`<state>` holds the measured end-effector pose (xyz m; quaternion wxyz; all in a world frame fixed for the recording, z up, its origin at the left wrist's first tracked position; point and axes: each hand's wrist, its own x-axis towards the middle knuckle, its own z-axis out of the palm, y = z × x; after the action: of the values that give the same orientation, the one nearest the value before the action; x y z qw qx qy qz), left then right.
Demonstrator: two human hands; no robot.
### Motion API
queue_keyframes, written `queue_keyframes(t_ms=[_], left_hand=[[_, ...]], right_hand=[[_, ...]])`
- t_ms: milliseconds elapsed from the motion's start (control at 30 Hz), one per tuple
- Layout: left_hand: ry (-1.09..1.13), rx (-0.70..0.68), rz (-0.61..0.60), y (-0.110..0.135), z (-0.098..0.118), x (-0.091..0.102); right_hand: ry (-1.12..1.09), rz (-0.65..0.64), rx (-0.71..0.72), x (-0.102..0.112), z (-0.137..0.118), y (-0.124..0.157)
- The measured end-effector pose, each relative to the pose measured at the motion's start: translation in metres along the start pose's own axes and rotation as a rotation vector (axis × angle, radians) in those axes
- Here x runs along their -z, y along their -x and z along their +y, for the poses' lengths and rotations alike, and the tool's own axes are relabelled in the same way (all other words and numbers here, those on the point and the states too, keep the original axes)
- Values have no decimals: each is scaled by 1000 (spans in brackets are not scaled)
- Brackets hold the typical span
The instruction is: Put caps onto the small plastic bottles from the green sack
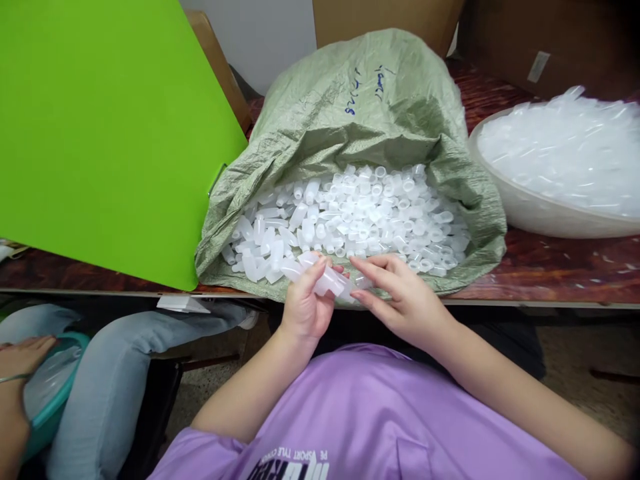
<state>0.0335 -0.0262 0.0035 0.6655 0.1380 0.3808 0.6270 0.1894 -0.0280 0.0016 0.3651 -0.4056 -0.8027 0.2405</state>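
Observation:
My left hand point(309, 303) is closed around a few translucent white plastic tubes point(330, 281), which lie slantwise across its fingers at the mouth of the sack. Close on the right, my right hand point(395, 293) has its thumb and forefinger apart. One of its fingertips is at the lower ends of the held tubes. A small clear piece point(364, 281) shows in the gap between those fingers; whether it is gripped is hard to see. Just beyond both hands, a heap of loose tubes and short hollow pieces point(370, 207) fills the opening of a green woven sack point(400, 93).
A large pale bowl point(560, 217) heaped with clear plastic pieces stands right of the sack. A bright green board point(110, 133) rises on the left. Cardboard boxes point(565, 47) stand behind. At lower left, another person's hand point(25, 357) rests by a teal basin point(53, 413).

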Motion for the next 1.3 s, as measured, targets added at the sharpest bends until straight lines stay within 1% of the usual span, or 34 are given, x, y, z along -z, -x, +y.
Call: queue_keyframes(t_ms=[133, 200, 267, 333, 400, 533, 600, 667, 700, 733, 767, 800, 867, 933, 1000, 1033, 1067, 1167, 1200, 1300], left_hand=[[38, -28, 76, -2, -5, -7], [40, -31, 103, -3, -7, -9], [60, -12, 109, -3, -9, -12], [91, 17, 96, -3, -11, -14], [113, 48, 78, -3, -12, -15], [64, 111, 6, -3, -12, -12], [-4, 152, -55, -3, -12, -6], [-63, 195, -97, -2, -12, -1], [-80, 208, -104, -2, -12, 0], [-91, 216, -99, -1, -12, 1], [-97, 218, -86, 0, -12, 2], [-100, 218, -69, 1, -13, 1], [-106, 212, -46, 3, -14, -2], [-126, 210, -57, 6, -15, -5], [-155, 193, -80, 7, -16, -7], [-165, 171, -78, 7, -16, -7], [-168, 143, -64, 7, -17, -8], [-166, 86, -11, 6, -16, -6], [-173, 89, -7, 6, -16, -6], [-197, 133, -33, 7, -16, -4]], right_hand=[[44, 2, 65, -12, -8, 2], [86, 22, 96, -16, -8, 4], [135, 59, 159, -18, -5, 7], [168, 110, 237, -18, -2, 10], [174, 161, 279, -18, 2, 13], [192, 268, 255, -9, 15, 20], [225, 251, 323, 0, 22, 23], [256, 163, 427, 9, 27, 25], [265, 117, 463, 13, 28, 26], [273, 78, 469, 15, 29, 25], [277, 69, 446, 16, 29, 25], [267, 85, 394, 15, 28, 24], [204, 134, 228, 10, 24, 21], [89, 164, 34, 4, 21, 20], [-7, 120, -116, -1, 20, 20], [-17, 99, -147, -2, 20, 21], [0, 100, -143, -3, 20, 22], [98, 181, -29, -3, 22, 27], [95, 173, -21, -3, 22, 28], [-24, 89, -141, -4, 22, 30]])
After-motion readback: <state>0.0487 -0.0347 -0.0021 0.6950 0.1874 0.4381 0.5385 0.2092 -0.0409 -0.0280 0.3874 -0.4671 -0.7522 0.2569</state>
